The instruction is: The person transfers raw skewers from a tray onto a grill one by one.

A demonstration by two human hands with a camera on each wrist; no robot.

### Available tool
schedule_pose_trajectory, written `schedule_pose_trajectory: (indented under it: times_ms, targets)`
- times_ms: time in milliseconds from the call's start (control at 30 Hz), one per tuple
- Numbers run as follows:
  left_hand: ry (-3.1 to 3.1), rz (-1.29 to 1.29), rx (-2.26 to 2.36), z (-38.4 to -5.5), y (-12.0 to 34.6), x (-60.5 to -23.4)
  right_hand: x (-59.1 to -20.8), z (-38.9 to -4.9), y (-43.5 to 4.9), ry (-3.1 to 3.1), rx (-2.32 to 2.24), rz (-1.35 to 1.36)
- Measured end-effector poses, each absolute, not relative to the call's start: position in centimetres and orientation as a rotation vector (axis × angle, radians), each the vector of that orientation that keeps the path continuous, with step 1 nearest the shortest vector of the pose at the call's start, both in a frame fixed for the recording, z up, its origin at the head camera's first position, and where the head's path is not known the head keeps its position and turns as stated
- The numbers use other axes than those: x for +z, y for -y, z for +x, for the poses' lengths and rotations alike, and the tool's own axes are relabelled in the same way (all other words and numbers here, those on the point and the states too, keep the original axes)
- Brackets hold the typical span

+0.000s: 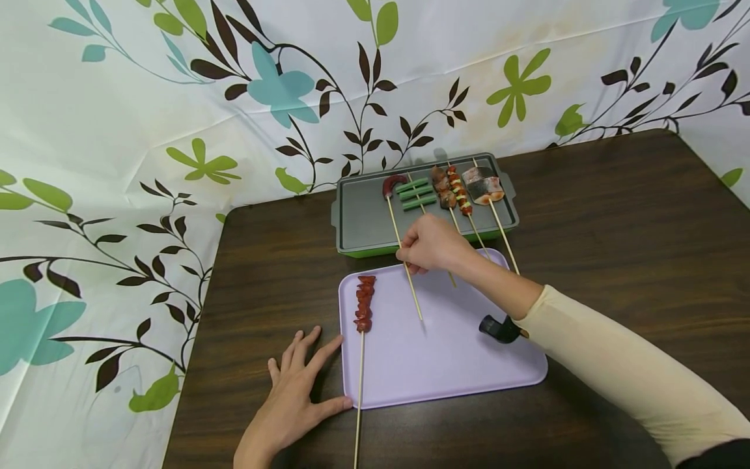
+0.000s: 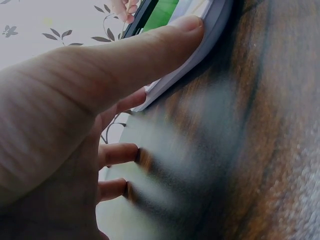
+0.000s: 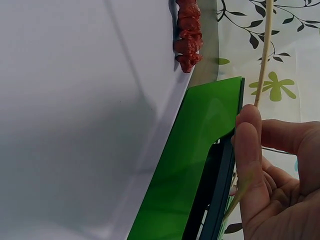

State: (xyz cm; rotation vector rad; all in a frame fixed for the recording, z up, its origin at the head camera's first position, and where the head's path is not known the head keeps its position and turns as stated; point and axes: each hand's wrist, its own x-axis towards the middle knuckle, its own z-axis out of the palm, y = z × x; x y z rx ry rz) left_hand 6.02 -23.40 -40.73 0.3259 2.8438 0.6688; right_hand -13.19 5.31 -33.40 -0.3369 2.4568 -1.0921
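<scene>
My right hand (image 1: 430, 244) pinches the stick of a skewer (image 1: 395, 220) between thumb and fingers. That skewer's dark red curled piece (image 1: 394, 185) lies on the grey grill plate (image 1: 366, 218), and its stick end hangs over the lilac tray (image 1: 445, 365). In the right wrist view the pinched stick (image 3: 265, 55) runs up from the fingertips. My left hand (image 1: 295, 384) is spread on the table at the tray's left edge, its thumb and index finger touching the rim. Near it, a skewer of red meat pieces (image 1: 364, 305) lies on the tray, its stick reaching past the front edge.
On the grill plate lie a green vegetable skewer (image 1: 417, 194), a brown meat skewer (image 1: 443, 187), a red and green skewer (image 1: 459, 190) and a fish skewer (image 1: 483, 185). A black wrist-camera piece (image 1: 498, 329) shows beside my right sleeve. A patterned cloth (image 1: 146, 130) hangs behind the table.
</scene>
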Motion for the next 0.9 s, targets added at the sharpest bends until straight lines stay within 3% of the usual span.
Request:
schedule_pose_trajectory:
  times_ms: [900]
  targets:
    - [-2.856,0.350,0.680,6.02,23.28,-40.80,-33.67,-13.00,-5.25,-2.477,-1.060,-0.329]
